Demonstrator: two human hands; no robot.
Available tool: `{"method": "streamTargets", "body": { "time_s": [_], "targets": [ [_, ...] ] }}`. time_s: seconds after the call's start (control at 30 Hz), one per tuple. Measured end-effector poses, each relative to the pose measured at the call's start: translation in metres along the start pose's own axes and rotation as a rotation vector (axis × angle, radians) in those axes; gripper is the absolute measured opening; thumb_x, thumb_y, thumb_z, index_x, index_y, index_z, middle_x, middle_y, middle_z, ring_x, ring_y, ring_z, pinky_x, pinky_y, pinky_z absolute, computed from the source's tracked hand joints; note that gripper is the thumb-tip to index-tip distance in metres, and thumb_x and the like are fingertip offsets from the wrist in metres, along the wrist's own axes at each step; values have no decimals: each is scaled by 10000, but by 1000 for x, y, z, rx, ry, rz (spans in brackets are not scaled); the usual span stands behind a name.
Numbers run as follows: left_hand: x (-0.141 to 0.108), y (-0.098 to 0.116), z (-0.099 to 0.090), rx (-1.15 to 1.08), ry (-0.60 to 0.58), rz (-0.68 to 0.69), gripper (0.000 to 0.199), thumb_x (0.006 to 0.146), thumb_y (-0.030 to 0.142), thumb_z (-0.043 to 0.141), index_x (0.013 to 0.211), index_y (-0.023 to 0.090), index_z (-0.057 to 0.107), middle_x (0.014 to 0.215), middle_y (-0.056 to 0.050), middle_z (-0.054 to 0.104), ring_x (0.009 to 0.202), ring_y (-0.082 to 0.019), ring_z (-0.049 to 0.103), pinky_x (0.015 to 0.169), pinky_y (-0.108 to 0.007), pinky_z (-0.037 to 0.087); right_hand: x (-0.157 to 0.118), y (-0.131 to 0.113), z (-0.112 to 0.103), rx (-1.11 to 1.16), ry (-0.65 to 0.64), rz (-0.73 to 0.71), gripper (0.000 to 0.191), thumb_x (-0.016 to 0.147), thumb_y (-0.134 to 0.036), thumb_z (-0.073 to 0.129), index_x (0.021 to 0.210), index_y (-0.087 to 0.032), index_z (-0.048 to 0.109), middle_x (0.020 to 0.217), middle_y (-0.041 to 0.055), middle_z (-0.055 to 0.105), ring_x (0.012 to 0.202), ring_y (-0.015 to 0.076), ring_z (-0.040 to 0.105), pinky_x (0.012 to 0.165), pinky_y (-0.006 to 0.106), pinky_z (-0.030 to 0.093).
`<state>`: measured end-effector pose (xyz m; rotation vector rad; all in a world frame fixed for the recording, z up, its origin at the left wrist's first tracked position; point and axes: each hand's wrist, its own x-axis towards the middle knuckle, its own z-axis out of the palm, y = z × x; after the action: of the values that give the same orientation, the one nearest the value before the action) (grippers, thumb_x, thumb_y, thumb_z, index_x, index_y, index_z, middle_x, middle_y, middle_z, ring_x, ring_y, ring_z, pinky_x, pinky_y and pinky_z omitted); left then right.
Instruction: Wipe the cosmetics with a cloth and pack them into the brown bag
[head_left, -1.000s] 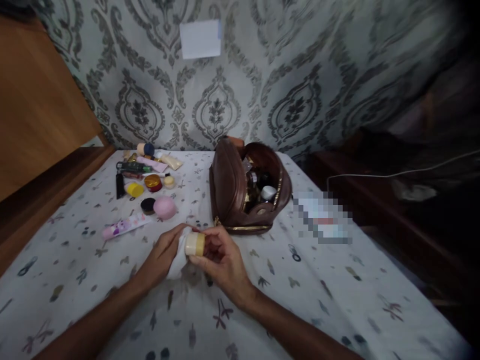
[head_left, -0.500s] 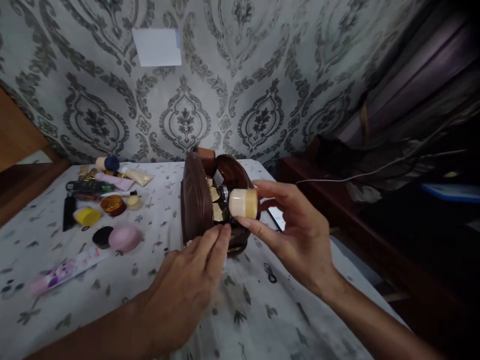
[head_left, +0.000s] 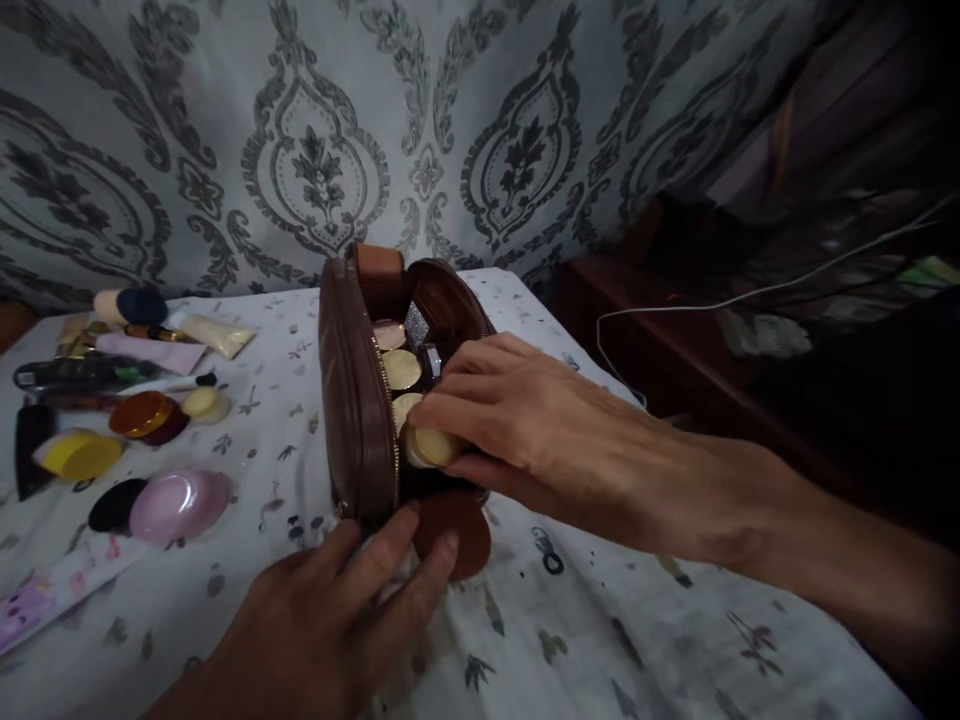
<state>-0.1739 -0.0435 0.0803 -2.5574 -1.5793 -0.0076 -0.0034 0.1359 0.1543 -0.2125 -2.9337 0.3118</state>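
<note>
Jar (head_left: 433, 446) in right hand (head_left: 495, 410), fingers clamped on it, inside bag (head_left: 360, 400), left hand (head_left: 330, 610) spread at bag's near edge, open tabletop (head_left: 585, 620) right of bag

Both hands are showing bare, with slim fingers and softly rounded knuckles. The right hand (head_left: 517, 410) is presenting a long, smooth back, where faint tendon ridges are running toward the fingers and fine creases are lining the skin near the wrist. The right forearm (head_left: 735, 500) is extending uncovered to the picture's edge, slender and even in outline (a shallow hollow is catching some shadow along it). The left hand (head_left: 330, 610) is looking broader across the back, its fingers tapering to rounded tips, and its nails are blurring in the dim light.
</note>
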Motion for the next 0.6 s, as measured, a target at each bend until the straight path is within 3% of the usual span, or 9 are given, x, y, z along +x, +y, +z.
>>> {"method": "streamTargets", "body": {
  "time_s": [0.2, 0.37, 0.47, 0.6],
  "targets": [
    [18, -2, -17, 59, -58, 42, 514, 881, 106, 428, 1387, 170, 488, 1332, -118, 625, 905, -222, 675, 564, -268, 561, 14, 0, 1, -91, -213, -93, 125, 854, -72, 559, 904, -161, 632, 836, 47, 652, 804, 191, 521, 777, 343, 326],
    [38, -1, -35, 119, -170, 60, 435, 843, 113, 474, 1268, 141, 561, 997, -125, 728, 601, -218, 661, 377, -275, 419, 24, -5, 2, -130, -289, -88, 85, 835, -91, 603, 810, -150, 659, 752, 42, 643, 756, 182, 537, 761, 339, 318],
    [47, -1, -43, 83, -253, 101, 437, 789, 94, 531, 1223, 125, 576, 843, -82, 710, 503, -189, 607, 372, -280, 385, 28, -8, -2, -143, -336, -71, 58, 832, -126, 633, 794, -143, 674, 754, 49, 659, 766, 186, 557, 755, 337, 325],
    [49, -4, -48, 79, -319, 137, 452, 757, 95, 570, 1209, 121, 574, 847, -82, 701, 513, -197, 611, 385, -288, 381, 28, -10, -5, -150, -358, -56, 84, 852, -114, 607, 820, -142, 680, 783, 54, 672, 764, 183, 565, 758, 341, 331]
  ]
}}
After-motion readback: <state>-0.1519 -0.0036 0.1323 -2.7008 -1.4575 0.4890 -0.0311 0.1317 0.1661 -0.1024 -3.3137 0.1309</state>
